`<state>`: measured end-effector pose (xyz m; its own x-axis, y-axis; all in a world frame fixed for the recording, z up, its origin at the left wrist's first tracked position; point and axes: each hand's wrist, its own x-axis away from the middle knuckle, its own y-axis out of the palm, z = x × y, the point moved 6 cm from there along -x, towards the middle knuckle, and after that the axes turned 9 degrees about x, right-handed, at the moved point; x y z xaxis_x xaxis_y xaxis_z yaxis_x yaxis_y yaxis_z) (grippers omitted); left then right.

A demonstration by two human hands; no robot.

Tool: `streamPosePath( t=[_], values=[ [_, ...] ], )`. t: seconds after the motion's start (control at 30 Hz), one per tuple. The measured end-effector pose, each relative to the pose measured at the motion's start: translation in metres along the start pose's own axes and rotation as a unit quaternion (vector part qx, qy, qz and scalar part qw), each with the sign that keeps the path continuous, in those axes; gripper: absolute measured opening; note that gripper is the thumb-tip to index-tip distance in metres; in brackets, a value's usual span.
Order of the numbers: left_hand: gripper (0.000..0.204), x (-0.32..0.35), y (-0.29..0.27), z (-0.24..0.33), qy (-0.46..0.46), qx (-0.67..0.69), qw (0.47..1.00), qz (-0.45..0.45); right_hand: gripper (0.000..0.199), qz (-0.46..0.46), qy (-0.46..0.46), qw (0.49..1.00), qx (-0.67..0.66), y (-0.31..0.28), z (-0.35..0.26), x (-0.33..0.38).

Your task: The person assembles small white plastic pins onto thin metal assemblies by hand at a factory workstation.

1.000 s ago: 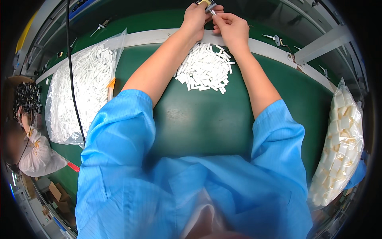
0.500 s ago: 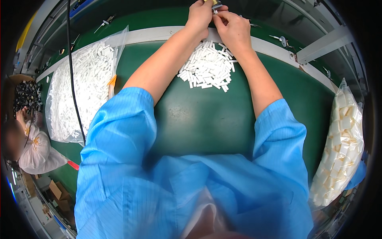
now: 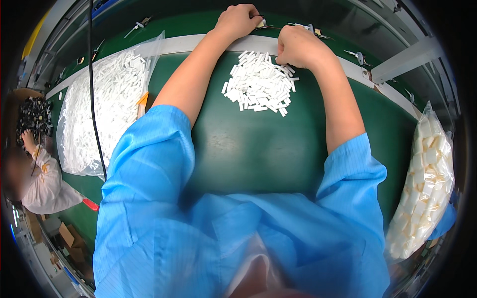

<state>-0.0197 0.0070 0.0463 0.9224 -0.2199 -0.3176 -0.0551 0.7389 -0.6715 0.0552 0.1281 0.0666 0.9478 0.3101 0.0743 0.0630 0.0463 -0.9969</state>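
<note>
My left hand (image 3: 240, 21) is up at the far edge of the bench, curled nearly closed, fingertips pinching a small pale piece (image 3: 260, 23) that pokes out to the right. My right hand (image 3: 296, 46) sits just beside it, knuckles up, balled into a loose fist; whether it has anything inside I cannot tell, the fingers hide it. Both hands rest on the grey strip (image 3: 189, 43) that runs across the green mat (image 3: 258, 149). Right under my right wrist, touching it, lies the heap of small white plastic pieces (image 3: 258, 84), spread between my two forearms. Beyond my hands, small metal parts (image 3: 310, 28) lie in a row along the far lane. Out to the left, a clear bag of white pieces (image 3: 99, 109) lies open on the mat, and a black cable (image 3: 93, 89) hangs down across it. Far right, another clear bag (image 3: 425, 184), filled with chunkier cream-coloured pieces, sits at the mat's edge. At the far left edge, another person in a light sleeve (image 3: 35, 179) reaches into a pile of dark parts (image 3: 32, 116). My blue sleeves (image 3: 149, 164) fill the near view.
</note>
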Motion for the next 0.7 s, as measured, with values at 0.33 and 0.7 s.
streamPosePath(
  t=[0.33, 0.7],
  values=[
    [0.020, -0.037, -0.074, -0.078, -0.002, -0.139, 0.953, 0.268, 0.017, 0.035, 0.026, 0.997, -0.067, -0.004, 0.006, 0.000],
    [0.043, -0.022, -0.175, -0.215, -0.317, -0.337, 0.884, 0.064, 0.015, 0.097, 0.028, 0.978, -0.181, 0.001, 0.004, -0.012]
  ],
)
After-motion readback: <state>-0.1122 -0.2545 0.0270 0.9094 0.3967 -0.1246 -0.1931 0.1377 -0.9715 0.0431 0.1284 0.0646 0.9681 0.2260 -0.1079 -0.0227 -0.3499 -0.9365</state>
